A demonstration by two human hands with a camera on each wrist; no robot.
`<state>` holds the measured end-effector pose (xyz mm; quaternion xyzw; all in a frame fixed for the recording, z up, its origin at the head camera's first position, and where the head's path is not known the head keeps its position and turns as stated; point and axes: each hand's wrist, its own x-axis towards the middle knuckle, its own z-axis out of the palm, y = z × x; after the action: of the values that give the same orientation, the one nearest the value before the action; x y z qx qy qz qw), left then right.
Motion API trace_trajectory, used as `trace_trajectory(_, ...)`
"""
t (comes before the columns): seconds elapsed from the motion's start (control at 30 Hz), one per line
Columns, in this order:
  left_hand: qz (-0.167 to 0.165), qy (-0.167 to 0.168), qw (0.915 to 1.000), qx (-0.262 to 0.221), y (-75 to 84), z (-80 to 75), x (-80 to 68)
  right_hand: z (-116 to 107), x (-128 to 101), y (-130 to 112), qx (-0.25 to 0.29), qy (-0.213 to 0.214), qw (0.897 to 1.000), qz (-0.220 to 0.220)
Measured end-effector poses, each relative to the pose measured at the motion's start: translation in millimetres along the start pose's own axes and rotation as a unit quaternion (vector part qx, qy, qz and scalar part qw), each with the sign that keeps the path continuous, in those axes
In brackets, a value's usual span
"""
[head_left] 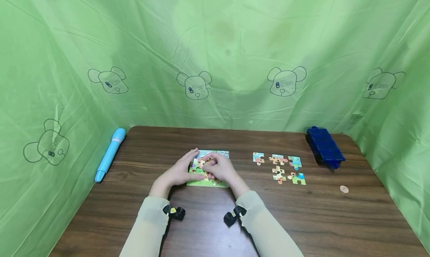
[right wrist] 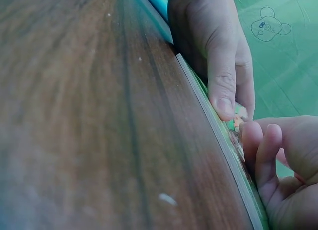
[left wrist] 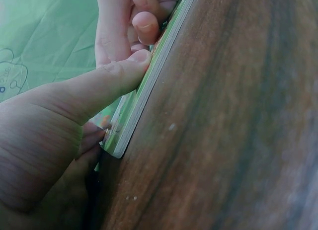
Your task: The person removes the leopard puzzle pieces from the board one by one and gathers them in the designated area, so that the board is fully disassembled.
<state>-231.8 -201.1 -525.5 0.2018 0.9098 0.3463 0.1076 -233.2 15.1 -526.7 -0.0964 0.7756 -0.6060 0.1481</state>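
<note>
A picture puzzle board (head_left: pixel 221 184) with a light green front edge lies flat on the table, partly covered by both hands. My left hand (head_left: pixel 179 171) rests at the board's left side, its thumb straight along the near part and its fingers stretched toward the far edge. Over the board's middle, my right hand (head_left: pixel 220 169) has thumb and index finger together, pinching a small puzzle piece (right wrist: pixel 239 115) that stands tilted above the picture in the right wrist view. The right hand's other fingers (right wrist: pixel 268 150) are curled, close over the board. Its grip is mostly hidden by the fingers.
Several loose puzzle pieces (head_left: pixel 278 159) lie right of the board. Farther right are a dark blue plastic box (head_left: pixel 325 147) and a small round disc (head_left: pixel 344 189). A blue microphone-shaped tube (head_left: pixel 110 154) lies at the table's left edge. Green curtain (head_left: pixel 215 111) surrounds the wooden table (head_left: pixel 134 216).
</note>
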Motion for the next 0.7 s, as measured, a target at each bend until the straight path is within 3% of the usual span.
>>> trace_trajectory(0.7, 0.003, -0.001, 1.0, 0.002, 0.9, -0.9, 0.6, -0.9, 0.2, 0.0, 0.035, 0.0, 0.999, -0.007)
